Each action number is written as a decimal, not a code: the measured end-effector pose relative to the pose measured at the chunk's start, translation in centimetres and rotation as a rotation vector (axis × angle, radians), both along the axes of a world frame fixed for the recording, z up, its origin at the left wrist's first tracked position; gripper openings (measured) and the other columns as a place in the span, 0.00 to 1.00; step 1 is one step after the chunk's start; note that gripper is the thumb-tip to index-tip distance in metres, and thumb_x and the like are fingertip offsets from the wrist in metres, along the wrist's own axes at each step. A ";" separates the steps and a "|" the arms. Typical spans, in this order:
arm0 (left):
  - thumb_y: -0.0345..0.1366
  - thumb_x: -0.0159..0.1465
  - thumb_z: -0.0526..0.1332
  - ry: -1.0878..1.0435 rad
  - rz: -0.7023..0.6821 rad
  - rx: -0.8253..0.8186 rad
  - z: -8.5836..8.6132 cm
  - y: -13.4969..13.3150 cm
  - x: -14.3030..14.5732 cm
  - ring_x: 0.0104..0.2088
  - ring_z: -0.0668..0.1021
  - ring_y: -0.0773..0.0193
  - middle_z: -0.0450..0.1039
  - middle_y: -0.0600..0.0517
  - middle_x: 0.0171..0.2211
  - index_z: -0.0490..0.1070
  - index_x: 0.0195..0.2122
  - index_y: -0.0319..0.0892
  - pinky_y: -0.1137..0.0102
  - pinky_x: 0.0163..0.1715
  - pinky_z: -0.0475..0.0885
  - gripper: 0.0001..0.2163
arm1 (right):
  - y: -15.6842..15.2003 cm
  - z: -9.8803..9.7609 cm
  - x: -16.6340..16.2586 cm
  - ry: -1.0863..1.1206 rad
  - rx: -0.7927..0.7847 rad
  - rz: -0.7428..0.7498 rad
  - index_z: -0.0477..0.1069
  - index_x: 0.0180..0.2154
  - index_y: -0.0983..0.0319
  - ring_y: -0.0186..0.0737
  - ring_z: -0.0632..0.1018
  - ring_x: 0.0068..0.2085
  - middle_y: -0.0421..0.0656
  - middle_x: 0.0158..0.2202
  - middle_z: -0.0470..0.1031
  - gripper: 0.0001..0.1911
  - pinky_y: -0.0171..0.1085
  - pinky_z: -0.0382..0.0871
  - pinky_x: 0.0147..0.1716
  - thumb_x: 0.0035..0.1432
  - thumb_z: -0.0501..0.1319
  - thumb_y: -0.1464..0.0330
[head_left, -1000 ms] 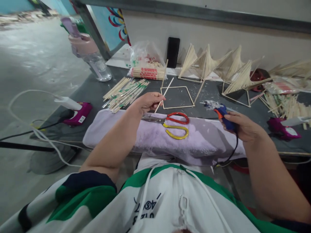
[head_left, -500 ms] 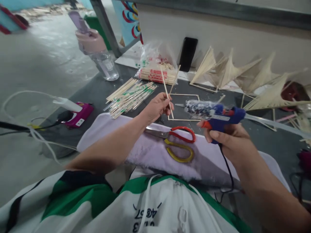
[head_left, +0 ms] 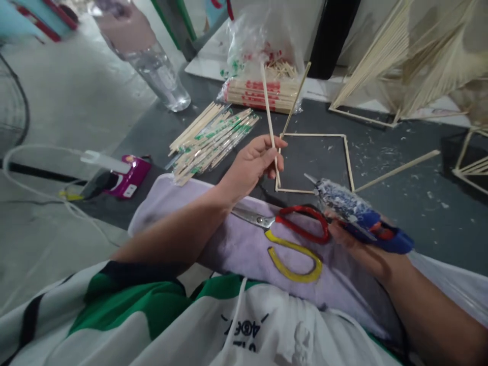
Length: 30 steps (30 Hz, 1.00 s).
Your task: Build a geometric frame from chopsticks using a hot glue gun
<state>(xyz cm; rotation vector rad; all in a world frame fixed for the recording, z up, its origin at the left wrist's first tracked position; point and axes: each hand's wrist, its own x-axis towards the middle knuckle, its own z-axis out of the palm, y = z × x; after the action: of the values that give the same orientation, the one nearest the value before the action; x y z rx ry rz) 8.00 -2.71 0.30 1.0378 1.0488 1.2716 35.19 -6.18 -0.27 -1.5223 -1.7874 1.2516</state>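
My left hand point(head_left: 255, 165) pinches a thin wooden stick point(head_left: 268, 101), which stands nearly upright with its lower end at the near left corner of a square stick frame point(head_left: 312, 135) on the dark table. A second stick point(head_left: 296, 99) rises from the frame's far left corner, and a third point(head_left: 400, 169) slants outward from its near right corner. In my right hand point(head_left: 358, 249) is a blue glue gun point(head_left: 354, 216), its front covered in whitish strands and its nozzle pointing left over the frame's near side. Below lie scissors point(head_left: 263, 221) with one red and one yellow handle, on a lilac cloth point(head_left: 229, 239).
Wrapped chopsticks point(head_left: 217, 145) lie left of the frame, with a plastic bag of sticks point(head_left: 263, 94) behind. A water bottle point(head_left: 160, 71) stands at the left, near a magenta power adapter point(head_left: 131, 175). Stick structures point(head_left: 430, 66) and a black phone point(head_left: 333, 35) are at the back.
The view has moved closer to the table. My right hand has tilted the glue gun, its nozzle now nearer the frame's near side. My left hand still pinches the stick at the corner.
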 end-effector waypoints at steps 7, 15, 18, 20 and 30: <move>0.41 0.64 0.64 -0.017 -0.112 -0.043 -0.3 -0.9 -0.9 0.20 0.68 0.75 0.74 0.55 0.25 0.70 0.48 0.41 0.80 0.21 0.61 0.14 | 0.3 -1.2 -0.7 0.182 0.108 -0.124 0.79 0.32 0.51 0.52 0.83 0.36 0.43 0.34 0.81 0.10 0.49 0.81 0.38 0.47 0.71 0.56; 0.42 0.59 0.68 0.004 -0.155 0.026 -0.2 -1.2 0.2 0.17 0.65 0.76 0.73 0.56 0.22 0.70 0.48 0.40 0.78 0.18 0.57 0.18 | -0.8 0.5 -1.8 0.266 0.090 -0.010 0.75 0.35 0.60 0.36 0.75 0.28 0.39 0.26 0.75 0.11 0.37 0.71 0.32 0.53 0.69 0.60; 0.39 0.57 0.69 -0.026 -0.157 0.086 -0.1 -1.2 0.2 0.17 0.66 0.75 0.73 0.57 0.21 0.66 0.56 0.43 0.78 0.18 0.57 0.26 | -0.2 2.4 -3.4 0.390 0.098 -0.047 0.72 0.35 0.60 0.34 0.71 0.23 0.36 0.22 0.70 0.11 0.36 0.66 0.27 0.55 0.67 0.60; 0.37 0.56 0.69 -0.059 -0.157 0.105 0.1 -1.3 0.0 0.17 0.68 0.73 0.74 0.57 0.21 0.66 0.57 0.44 0.78 0.17 0.58 0.27 | 0.7 3.6 -4.4 0.447 0.171 -0.054 0.72 0.33 0.60 0.34 0.70 0.22 0.36 0.21 0.70 0.11 0.36 0.64 0.26 0.53 0.69 0.60; 0.34 0.53 0.62 -0.244 -0.347 -0.067 2.2 -1.9 -2.0 0.13 0.70 0.71 0.72 0.54 0.17 0.70 0.32 0.38 0.78 0.13 0.61 0.07 | 1.3 2.0 -5.7 0.309 0.356 -0.167 0.74 0.37 0.58 0.41 0.76 0.28 0.44 0.32 0.78 0.15 0.43 0.72 0.33 0.51 0.67 0.57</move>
<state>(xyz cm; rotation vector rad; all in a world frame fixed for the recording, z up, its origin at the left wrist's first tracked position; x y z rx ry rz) 5.99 -4.63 2.49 0.9389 0.6862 1.0413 29.48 -4.91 1.69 -1.1800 -1.5470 0.9644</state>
